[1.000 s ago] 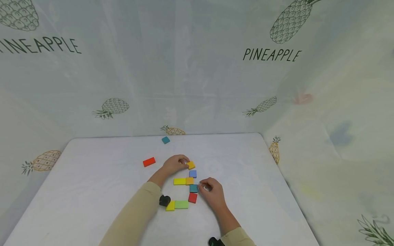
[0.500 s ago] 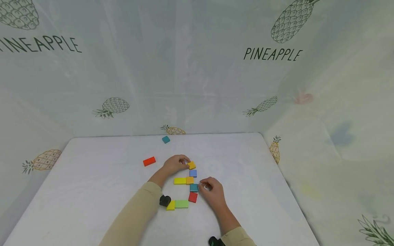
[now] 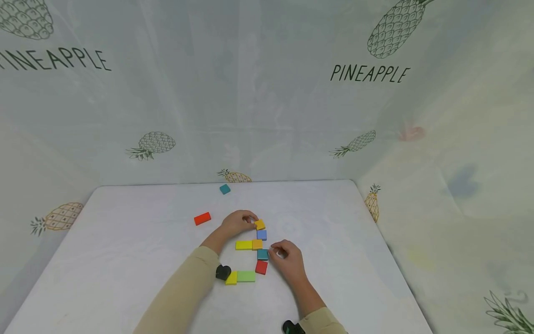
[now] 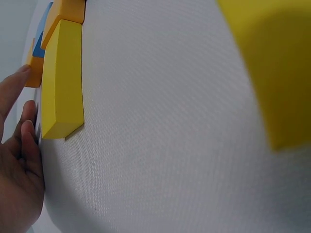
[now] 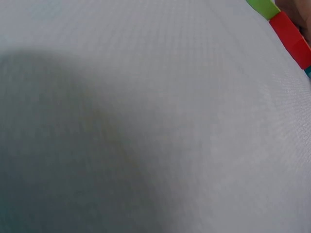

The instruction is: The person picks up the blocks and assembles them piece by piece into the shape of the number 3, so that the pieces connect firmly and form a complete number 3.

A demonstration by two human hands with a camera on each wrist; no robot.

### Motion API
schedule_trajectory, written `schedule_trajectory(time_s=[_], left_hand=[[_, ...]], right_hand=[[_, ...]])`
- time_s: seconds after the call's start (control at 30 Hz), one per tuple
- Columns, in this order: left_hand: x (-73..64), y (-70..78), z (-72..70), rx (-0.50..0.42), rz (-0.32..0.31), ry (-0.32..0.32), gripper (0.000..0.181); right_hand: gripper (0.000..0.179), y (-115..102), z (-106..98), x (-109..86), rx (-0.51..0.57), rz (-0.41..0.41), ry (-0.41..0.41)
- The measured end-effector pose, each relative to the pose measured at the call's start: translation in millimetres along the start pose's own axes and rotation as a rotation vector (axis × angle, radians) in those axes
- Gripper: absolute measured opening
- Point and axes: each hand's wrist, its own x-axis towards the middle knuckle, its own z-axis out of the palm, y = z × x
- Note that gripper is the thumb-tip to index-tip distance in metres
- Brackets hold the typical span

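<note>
Small coloured wooden blocks form a bent line on the white table. At its far end, the left hand (image 3: 238, 222) holds an orange-yellow block (image 3: 260, 224) at the fingertips; in the left wrist view a fingertip touches it. Nearer come a blue block (image 3: 261, 235), an orange block (image 3: 257, 245) with a long yellow block (image 3: 244, 245) at its left, a teal block (image 3: 262, 254) and a red block (image 3: 261, 267). The right hand (image 3: 289, 260), fingers loosely bent, has its fingertips at the teal block's right edge. A green block (image 3: 246, 276) and a yellow block (image 3: 231, 278) lie nearest.
A loose red-orange block (image 3: 202, 219) lies left of the left hand. Another teal block (image 3: 225, 189) sits close to the table's (image 3: 325, 208) far edge. Behind the table hangs a pale curtain (image 3: 267, 93) with printed pineapples.
</note>
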Motion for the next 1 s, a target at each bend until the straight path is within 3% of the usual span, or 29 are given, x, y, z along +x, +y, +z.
schedule_trajectory(time_s=[0.37,0.57,0.73,1.0], left_hand=[[-0.3,-0.7,0.2,-0.015,0.008,-0.004,0.021],[2.0,-4.2,-2.5,0.002,0.056,-0.072,0.034],[6.9,-5.7,-5.6,0.052,0.104,-0.131,0.035],[8.5,-4.5,-7.7,0.117,0.116,-0.158,0.034]], right_hand=[[0.012,-0.5,0.0,-0.5,0.008,0.006,-0.005],[0.012,0.7,0.0,-0.2,0.018,0.001,-0.002],[0.012,1.4,-0.3,0.1,0.028,0.014,-0.011],[0.010,3.1,0.7,0.7,0.039,-0.001,-0.008]])
